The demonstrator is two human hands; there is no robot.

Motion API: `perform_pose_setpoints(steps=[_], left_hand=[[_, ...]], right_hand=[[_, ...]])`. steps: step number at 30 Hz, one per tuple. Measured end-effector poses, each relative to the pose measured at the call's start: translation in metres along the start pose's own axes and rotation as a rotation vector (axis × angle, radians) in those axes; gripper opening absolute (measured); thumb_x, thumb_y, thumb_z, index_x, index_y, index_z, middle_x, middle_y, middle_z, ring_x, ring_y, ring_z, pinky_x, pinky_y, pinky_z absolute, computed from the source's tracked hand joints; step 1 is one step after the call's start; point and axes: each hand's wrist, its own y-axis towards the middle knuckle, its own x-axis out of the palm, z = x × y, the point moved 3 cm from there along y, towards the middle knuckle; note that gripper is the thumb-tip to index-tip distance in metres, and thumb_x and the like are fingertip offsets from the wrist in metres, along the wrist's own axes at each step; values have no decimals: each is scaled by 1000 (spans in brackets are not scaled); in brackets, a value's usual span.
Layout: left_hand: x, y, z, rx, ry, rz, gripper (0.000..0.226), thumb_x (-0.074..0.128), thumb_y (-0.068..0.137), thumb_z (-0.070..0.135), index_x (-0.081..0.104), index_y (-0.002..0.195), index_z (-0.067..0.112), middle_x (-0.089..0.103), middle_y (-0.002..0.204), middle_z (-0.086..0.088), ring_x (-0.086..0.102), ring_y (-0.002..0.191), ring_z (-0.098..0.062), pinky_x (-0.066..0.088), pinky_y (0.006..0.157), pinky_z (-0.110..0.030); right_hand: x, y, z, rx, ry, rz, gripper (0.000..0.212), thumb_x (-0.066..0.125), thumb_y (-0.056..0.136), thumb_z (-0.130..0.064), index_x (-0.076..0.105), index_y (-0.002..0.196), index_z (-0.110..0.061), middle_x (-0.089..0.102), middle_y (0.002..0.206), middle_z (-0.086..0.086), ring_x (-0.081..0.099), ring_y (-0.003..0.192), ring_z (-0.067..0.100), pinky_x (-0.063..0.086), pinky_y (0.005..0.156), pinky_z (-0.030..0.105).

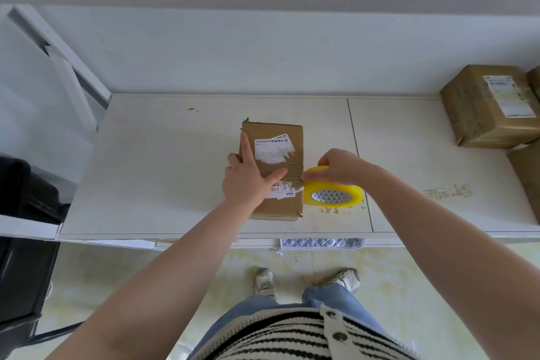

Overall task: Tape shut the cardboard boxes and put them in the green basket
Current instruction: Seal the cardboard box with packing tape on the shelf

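A flat cardboard box point(287, 133) with torn white labels lies on the white table point(163, 172), near its middle. My left hand point(247, 177) presses flat on the box's left part, fingers straight and spread. Just right of the box, my right hand point(336, 166) grips a yellow roll of clear tape point(333, 194) from above, its fingertips at the box's right edge. A short strip of tape seems to run from the roll onto the box top. No green basket is in view.
Several other cardboard boxes point(488, 108) are stacked at the table's right end. A black bin point(26, 193) stands left of the table. A quilted cloth point(321, 243) hangs under the front edge. My feet are on the tiled floor.
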Motion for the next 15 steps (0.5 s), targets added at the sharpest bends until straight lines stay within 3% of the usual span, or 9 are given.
perform_pose_setpoints(steps=[2, 4, 7, 8, 10, 12, 14, 15], left_hand=[[2, 1, -2, 2, -107, 10, 118, 59, 73, 76, -13, 154, 29, 39, 130, -14, 54, 111, -34, 47, 80, -39], [9, 0, -1, -5, -298, -15, 116, 62, 74, 73, -11, 154, 33, 40, 131, -10, 54, 114, -31, 47, 83, -37], [18, -4, 1, -33, -609, -84, 110, 65, 78, 64, -12, 153, 39, 34, 138, -8, 47, 126, -30, 37, 92, -33], [19, -4, 2, -37, -628, -101, 106, 62, 81, 63, -13, 152, 42, 30, 142, -10, 42, 131, -32, 34, 98, -34], [16, -4, 6, 8, -431, -88, 89, 52, 89, 61, -10, 151, 45, 15, 154, -11, 25, 140, -33, 24, 111, -44], [10, -5, 17, 96, -324, -28, 73, 46, 97, 51, 1, 154, 43, 0, 162, -9, 9, 147, -32, 12, 118, -49], [10, -6, 30, 133, -418, -71, 70, 44, 100, 46, 5, 156, 33, -7, 163, -11, -1, 150, -31, 3, 120, -51], [12, -7, 34, 113, -425, -123, 75, 41, 98, 54, -2, 156, 32, -13, 163, -10, -9, 150, -27, -2, 120, -53]], right_hand=[[-14, -8, -5, -32, 2, 30, 56, 67, 69, -74, 50, 55, -23, 47, 53, -6, 48, 54, 13, 33, 52, 28], [-36, -18, -11, -63, -32, 51, 52, 65, 73, -70, 51, 55, -23, 50, 55, -6, 48, 53, 12, 32, 51, 28], [-66, -30, -21, -76, -24, 6, 47, 56, 90, -52, 70, 93, -8, 67, 95, 16, 64, 77, 26, 49, 64, 35], [-73, -32, -27, -83, -34, -5, 49, 54, 92, -46, 67, 104, 0, 64, 105, 25, 65, 84, 35, 51, 73, 40], [-77, -37, -40, -104, -104, -15, 46, 52, 93, -42, 63, 90, 3, 59, 87, 27, 57, 69, 30, 44, 66, 34], [-77, -37, -51, -107, -169, -4, 40, 51, 93, -41, 54, 72, -8, 46, 68, 11, 41, 59, 20, 31, 58, 30], [-77, -36, -56, -109, -178, 5, 38, 51, 94, -42, 60, 79, -8, 49, 74, 6, 42, 61, 19, 30, 56, 29], [-78, -35, -57, -110, -172, 5, 40, 51, 94, -43, 63, 85, -6, 52, 77, 6, 44, 62, 18, 31, 56, 28]])
